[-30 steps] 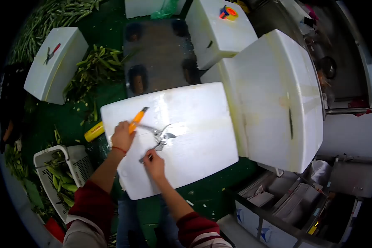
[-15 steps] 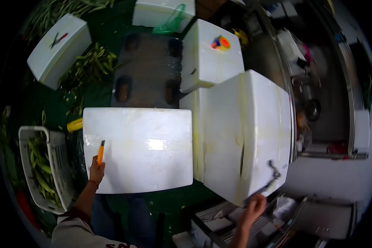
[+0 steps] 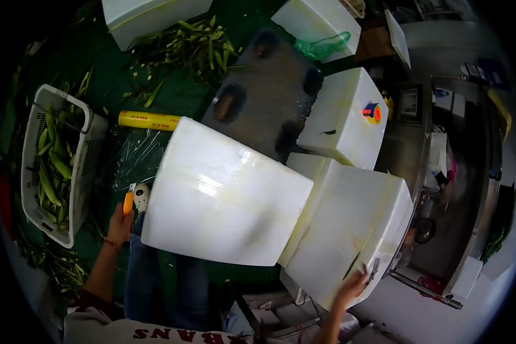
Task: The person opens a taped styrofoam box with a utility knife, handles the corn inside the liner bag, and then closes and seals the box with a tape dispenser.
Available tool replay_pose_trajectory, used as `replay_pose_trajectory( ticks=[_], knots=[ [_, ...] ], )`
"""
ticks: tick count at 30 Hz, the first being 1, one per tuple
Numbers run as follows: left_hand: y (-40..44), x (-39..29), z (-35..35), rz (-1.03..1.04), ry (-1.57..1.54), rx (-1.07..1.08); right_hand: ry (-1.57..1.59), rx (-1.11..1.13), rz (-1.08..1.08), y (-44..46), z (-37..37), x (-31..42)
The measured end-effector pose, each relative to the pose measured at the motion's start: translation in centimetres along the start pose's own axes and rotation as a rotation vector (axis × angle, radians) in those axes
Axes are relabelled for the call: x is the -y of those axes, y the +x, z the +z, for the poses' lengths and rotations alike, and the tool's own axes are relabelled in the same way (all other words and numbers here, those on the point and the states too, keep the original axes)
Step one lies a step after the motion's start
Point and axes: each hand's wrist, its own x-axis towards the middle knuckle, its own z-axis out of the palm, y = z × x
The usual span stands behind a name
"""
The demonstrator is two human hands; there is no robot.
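My left hand (image 3: 119, 225) is closed around an orange utility knife (image 3: 128, 202), its blade pointing up, left of the white foam box (image 3: 223, 195). Beyond that hand the toe of a light shoe (image 3: 141, 195) shows beside clear plastic film (image 3: 137, 153). On the right, my right hand (image 3: 352, 285) is over the near end of a second foam box (image 3: 350, 218), fingers stretched out. Just past its fingertips, a small dark metal tool (image 3: 374, 270) lies against the box; its kind is too blurred to tell.
A white basket (image 3: 86, 166) of green pods stands at the left. A yellow roll (image 3: 149, 120) lies behind the near box. Farther back are loose pods (image 3: 189, 51), a dark pallet (image 3: 264, 86) and a foam box (image 3: 347, 114) bearing an orange tape roll (image 3: 372, 113).
The view has turned and shifted left. My left hand with the knife has moved off the foam box to its left side. The dark tool now sits apart from my right hand's fingertips.
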Motion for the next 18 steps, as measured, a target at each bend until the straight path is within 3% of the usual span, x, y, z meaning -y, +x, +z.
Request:
replay_pose_trajectory(
  ticks=[2,3,4,5,7,8,9,13,16,18],
  knots=[
    [1.8,1.4,-1.8,0.012,-0.06,0.002,0.372,0.286,-0.156,-3.4,9.0,9.0],
    [2.4,1.6,-2.7,0.027,-0.082,-0.002,0.204,0.367,-0.199,-5.3,13.7,15.1],
    [3.1,1.0,-3.1,0.053,-0.103,0.001,0.254,0.377,-0.57,-6.1,17.9,19.5],
    [3.0,-0.1,-3.9,0.016,-0.091,0.011,0.277,0.384,-0.694,-7.3,22.3,24.0],
    [3.7,1.0,-5.6,-0.03,-0.13,-0.045,0.462,0.495,-0.662,-11.0,32.7,30.5],
    [3.6,1.0,-6.1,-0.061,-0.148,-0.066,0.328,0.526,-0.648,-12.5,35.4,34.7],
    [3.5,1.4,-6.9,-0.109,-0.135,-0.062,-0.043,0.327,-0.698,-14.9,37.7,36.9],
    [2.8,3.9,-6.9,-0.176,-0.109,0.068,0.089,0.301,-0.627,-14.6,38.3,37.0],
    [2.4,5.2,-3.5,-0.293,-0.353,0.016,0.028,0.282,-0.635,-14.5,38.4,37.1],
    [2.2,3.6,-1.6,-0.256,-0.378,0.06,0.042,0.295,-0.624,-14.5,38.3,37.2]
  ],
)
